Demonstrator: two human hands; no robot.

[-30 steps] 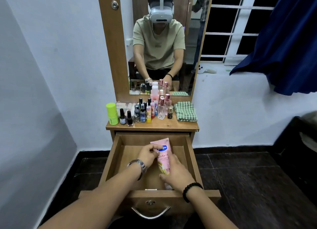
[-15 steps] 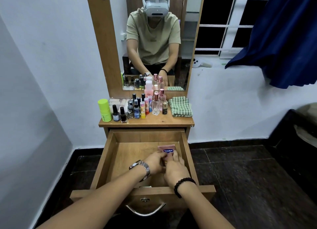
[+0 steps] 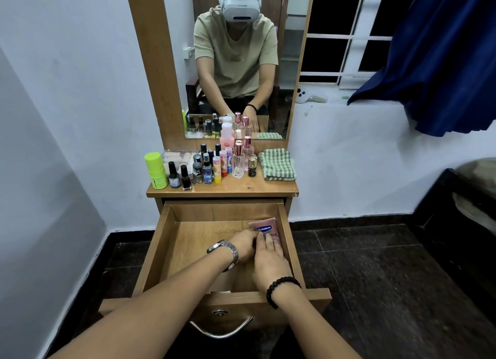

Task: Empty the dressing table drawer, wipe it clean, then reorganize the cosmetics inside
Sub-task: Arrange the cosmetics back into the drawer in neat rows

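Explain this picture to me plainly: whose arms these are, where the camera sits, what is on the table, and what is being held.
The one picture comes from a camera worn on a person's head, looking down; the mirror shows that person. The arms are theirs. The left hand, with a wristwatch, and the right hand, with a bead bracelet, are on a pink lotion tube lying against the right wall of the open drawer. The grip itself is partly hidden. On the tabletop stand small cosmetic bottles, a green tube and a folded checked cloth.
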